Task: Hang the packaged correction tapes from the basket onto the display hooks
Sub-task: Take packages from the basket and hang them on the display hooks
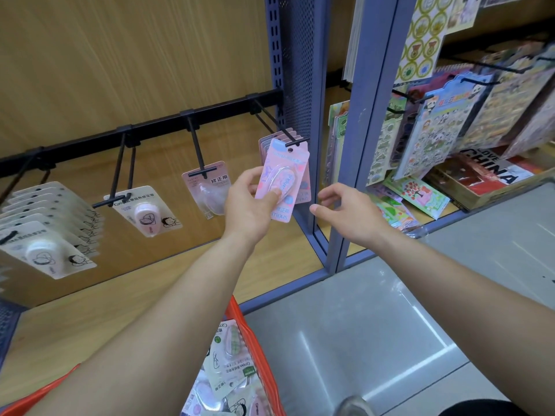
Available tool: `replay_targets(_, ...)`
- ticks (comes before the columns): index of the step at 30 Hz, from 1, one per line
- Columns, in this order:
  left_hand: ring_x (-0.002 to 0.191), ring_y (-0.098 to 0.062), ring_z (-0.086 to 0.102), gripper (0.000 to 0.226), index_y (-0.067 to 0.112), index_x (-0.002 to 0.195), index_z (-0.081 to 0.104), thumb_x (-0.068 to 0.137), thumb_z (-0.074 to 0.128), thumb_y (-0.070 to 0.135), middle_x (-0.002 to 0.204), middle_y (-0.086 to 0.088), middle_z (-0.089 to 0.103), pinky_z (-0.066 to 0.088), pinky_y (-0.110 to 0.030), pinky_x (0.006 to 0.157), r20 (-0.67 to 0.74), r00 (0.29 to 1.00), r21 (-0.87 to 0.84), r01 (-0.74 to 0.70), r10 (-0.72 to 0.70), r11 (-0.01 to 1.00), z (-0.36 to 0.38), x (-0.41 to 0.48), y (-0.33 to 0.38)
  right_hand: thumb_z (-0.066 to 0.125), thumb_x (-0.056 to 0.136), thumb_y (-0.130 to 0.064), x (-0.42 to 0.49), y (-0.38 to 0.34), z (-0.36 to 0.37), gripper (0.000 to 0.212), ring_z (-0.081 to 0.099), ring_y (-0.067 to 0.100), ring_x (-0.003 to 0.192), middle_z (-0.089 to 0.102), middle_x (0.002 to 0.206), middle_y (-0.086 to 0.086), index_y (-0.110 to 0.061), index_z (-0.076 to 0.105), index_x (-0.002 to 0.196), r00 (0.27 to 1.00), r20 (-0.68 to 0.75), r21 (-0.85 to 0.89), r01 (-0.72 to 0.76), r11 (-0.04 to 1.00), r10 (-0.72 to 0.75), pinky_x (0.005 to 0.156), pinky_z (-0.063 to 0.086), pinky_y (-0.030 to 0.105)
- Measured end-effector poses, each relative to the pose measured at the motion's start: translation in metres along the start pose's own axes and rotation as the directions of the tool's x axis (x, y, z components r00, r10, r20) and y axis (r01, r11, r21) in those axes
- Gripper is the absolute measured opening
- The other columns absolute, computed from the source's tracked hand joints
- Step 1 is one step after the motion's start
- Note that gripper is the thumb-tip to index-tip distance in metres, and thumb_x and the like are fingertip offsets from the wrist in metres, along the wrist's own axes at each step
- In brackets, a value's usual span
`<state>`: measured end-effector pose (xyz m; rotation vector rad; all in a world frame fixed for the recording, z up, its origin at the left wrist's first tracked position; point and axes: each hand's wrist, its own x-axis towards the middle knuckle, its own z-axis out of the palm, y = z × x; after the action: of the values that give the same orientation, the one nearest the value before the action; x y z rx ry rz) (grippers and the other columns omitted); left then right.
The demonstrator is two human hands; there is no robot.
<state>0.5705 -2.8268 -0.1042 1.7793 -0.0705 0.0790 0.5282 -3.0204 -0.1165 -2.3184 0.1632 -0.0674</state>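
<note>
One head view. The left hand (247, 205) pinches a pink packaged correction tape (283, 175), with the thumb on its blister and the fingers behind the card. The card's hanging hole lies just below the tip of the rightmost display hook (276, 121). The right hand (351, 213) hovers beside it, fingers loosely curled, holding nothing. More packages (231, 364) lie in the orange basket (259, 352) below.

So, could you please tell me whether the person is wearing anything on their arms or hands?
Nothing that shows. The left arm and right arm are bare to the frame's edge, with no sleeves in view. The left hand and right hand have no gloves, and no watch, bracelet or ring is visible on the wrists or the fingers that show.
</note>
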Motion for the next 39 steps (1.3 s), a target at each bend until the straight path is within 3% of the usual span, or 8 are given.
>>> replay_targets(4, 0.082, -0.009, 0.065, 0.038, 0.022, 0.129, 0.064, 0.093, 0.069, 0.009, 0.1, 0.001, 0.07, 0.052, -0.015, 0.062, -0.044, 0.999, 0.065, 0.0, 0.003, 0.998, 0.008, 0.014, -0.003, 0.067, 0.094, -0.045, -0.002, 0.002, 0.002, 0.038, 0.057, 0.007, 0.096, 0.067, 0.114, -0.006, -0.022, 0.062, 0.124, 1.0, 0.025, -0.011, 0.014, 1.0, -0.013, 0.069, 0.035, 0.008)
replay_targets(9, 0.101, -0.02, 0.071, 0.042, 0.025, 0.133, 0.065, 0.091, 0.069, 0.022, 0.117, 0.0, 0.074, 0.061, -0.039, 0.088, -0.085, 0.995, 0.111, 0.06, -0.051, 0.992, 0.014, 0.04, -0.008, 0.067, 0.094, -0.047, -0.001, 0.001, 0.008, 0.036, 0.056, -0.002, 0.088, 0.064, 0.112, -0.009, -0.025, 0.062, 0.122, 0.998, 0.047, -0.051, 0.05, 0.997, -0.048, 0.071, 0.039, 0.016)
replay_targets(12, 0.104, -0.026, 0.069, 0.036, 0.026, 0.128, 0.067, 0.092, 0.067, 0.022, 0.113, 0.001, 0.074, 0.057, -0.036, 0.091, -0.086, 0.995, 0.191, 0.064, -0.048, 0.98, 0.012, 0.049, -0.006, 0.067, 0.094, -0.047, -0.001, -0.007, 0.013, 0.035, 0.06, 0.008, 0.094, 0.062, 0.112, -0.008, -0.024, 0.061, 0.12, 0.995, 0.08, -0.061, 0.066, 0.996, -0.061, 0.078, 0.043, 0.025)
replay_targets(17, 0.136, -0.021, 0.052, 0.081, 0.015, 0.158, 0.035, 0.091, 0.075, 0.038, 0.149, -0.007, 0.055, 0.04, -0.038, 0.115, 0.027, 0.988, 0.362, 0.134, -0.154, 0.923, -0.011, 0.018, -0.017, 0.067, 0.094, -0.047, -0.01, -0.021, 0.028, 0.037, 0.059, 0.013, 0.101, 0.06, 0.11, -0.005, -0.021, 0.063, 0.12, 0.98, 0.18, -0.16, 0.112, 0.981, -0.083, 0.085, 0.047, 0.03)
replay_targets(20, 0.127, -0.018, 0.059, 0.067, 0.018, 0.151, 0.047, 0.093, 0.073, 0.035, 0.142, 0.0, 0.06, 0.042, -0.025, 0.101, 0.101, 0.984, 0.47, 0.084, -0.149, 0.879, -0.048, -0.028, -0.02, 0.065, 0.093, -0.051, -0.024, -0.033, 0.037, 0.043, 0.058, 0.017, 0.111, 0.06, 0.117, -0.004, -0.021, 0.062, 0.123, 0.956, 0.287, -0.286, 0.152, 0.946, -0.067, 0.095, 0.05, 0.038)
replay_targets(29, 0.104, -0.014, 0.068, 0.044, 0.02, 0.131, 0.065, 0.092, 0.072, 0.038, 0.122, 0.005, 0.071, 0.052, -0.03, 0.094, 0.19, 0.911, 0.72, 0.124, -0.365, 0.682, -0.212, -0.164, -0.062, 0.058, 0.097, -0.053, -0.1, -0.098, 0.084, 0.046, 0.055, 0.023, 0.12, 0.057, 0.128, 0.0, -0.023, 0.055, 0.131, 0.84, 0.532, -0.466, 0.391, 0.793, -0.101, 0.093, 0.049, 0.039)
replay_targets(32, 0.104, -0.017, 0.068, 0.044, 0.018, 0.132, 0.065, 0.093, 0.071, 0.036, 0.131, 0.002, 0.067, 0.05, -0.028, 0.092, 0.136, 0.893, 0.77, 0.176, -0.429, 0.613, -0.254, -0.207, -0.087, 0.059, 0.096, -0.052, -0.127, -0.107, 0.126, 0.034, 0.056, 0.024, 0.114, 0.057, 0.116, 0.0, -0.025, 0.057, 0.117, 0.81, 0.578, -0.419, 0.401, 0.815, -0.101, 0.087, 0.047, 0.037)
replay_targets(39, 0.115, -0.024, 0.063, 0.045, 0.016, 0.133, 0.063, 0.093, 0.069, 0.036, 0.135, -0.005, 0.064, 0.045, -0.029, 0.094, 0.088, 0.832, 0.791, 0.276, -0.548, 0.546, -0.308, -0.273, -0.149, 0.062, 0.097, -0.044, -0.169, -0.085, 0.234, 0.047, 0.059, 0.028, 0.12, 0.065, 0.126, 0.012, -0.012, 0.057, 0.131, 0.753, 0.657, -0.325, 0.27, 0.907, 0.011, 0.098, 0.049, 0.039)
